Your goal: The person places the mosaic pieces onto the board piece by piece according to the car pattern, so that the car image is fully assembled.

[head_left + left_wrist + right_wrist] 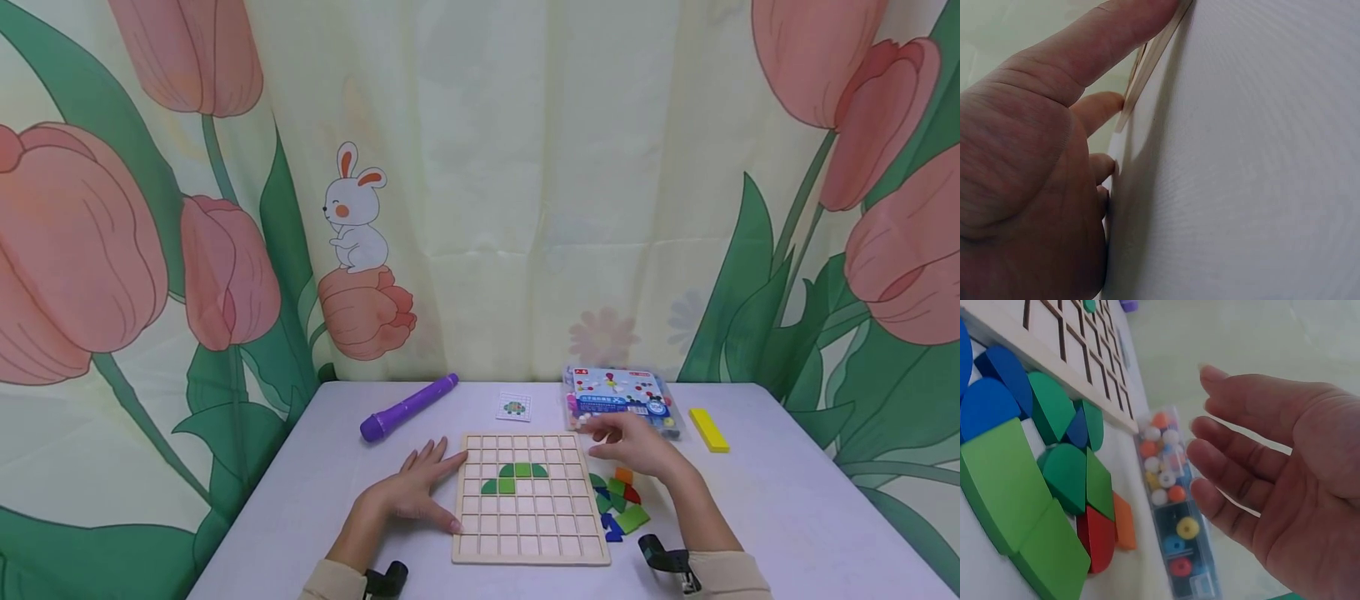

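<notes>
Fingers of left hand [408,493] spread; index finger and thumb touch 9 o'clock side of rectangular, pale wooden board [531,547] with square grid. Fingers of right hand [636,446] loosely bent, slightly apart, near 1 o'clock corner of board, beside clear plastic box of coloured beads [621,393]. On board, towards 11 o'clock from centre: five flat green pieces [522,470]. At 3 o'clock of board: loose blue, green, red, orange pieces [633,519]. At 12 o'clock: small white printed card [514,407].
</notes>
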{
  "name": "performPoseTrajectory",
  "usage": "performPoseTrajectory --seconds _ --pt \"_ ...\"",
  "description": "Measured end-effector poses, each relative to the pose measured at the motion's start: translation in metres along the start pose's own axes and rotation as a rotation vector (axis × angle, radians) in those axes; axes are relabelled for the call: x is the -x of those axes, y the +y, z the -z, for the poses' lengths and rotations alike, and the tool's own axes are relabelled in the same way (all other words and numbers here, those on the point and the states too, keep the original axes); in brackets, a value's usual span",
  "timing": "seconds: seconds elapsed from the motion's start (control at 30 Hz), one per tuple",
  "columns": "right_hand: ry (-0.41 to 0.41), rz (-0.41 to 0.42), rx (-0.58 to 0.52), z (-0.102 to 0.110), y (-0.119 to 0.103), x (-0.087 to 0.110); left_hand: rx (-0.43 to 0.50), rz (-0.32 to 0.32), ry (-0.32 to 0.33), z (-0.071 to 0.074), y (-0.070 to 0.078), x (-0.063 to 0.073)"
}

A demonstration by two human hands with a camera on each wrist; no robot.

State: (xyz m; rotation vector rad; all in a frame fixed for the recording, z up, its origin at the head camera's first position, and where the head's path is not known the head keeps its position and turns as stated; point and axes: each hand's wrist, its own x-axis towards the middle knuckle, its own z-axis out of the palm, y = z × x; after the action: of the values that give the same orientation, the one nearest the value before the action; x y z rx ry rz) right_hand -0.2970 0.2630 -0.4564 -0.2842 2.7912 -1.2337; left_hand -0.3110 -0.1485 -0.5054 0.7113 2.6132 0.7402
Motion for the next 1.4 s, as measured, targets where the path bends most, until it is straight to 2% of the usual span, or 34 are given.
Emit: performPoseTrajectory --seconds 0.6,0.87,1.4 --pt "-0.072 -0.049 0.051 0.017 0.023 0.011 -0.008 0.011 -0.004 0.0 0.002 -0.001" --pt "-0.118 -0.109 0.04 0.019 0.033 0.014 -0.003 0.016 -0.005 -0.001 0.001 -0.001" --pt "-0.1 -0.168 0.068 0.013 0.038 0.013 -0.013 0.007 0.004 -0.001 0.0 -0.001"
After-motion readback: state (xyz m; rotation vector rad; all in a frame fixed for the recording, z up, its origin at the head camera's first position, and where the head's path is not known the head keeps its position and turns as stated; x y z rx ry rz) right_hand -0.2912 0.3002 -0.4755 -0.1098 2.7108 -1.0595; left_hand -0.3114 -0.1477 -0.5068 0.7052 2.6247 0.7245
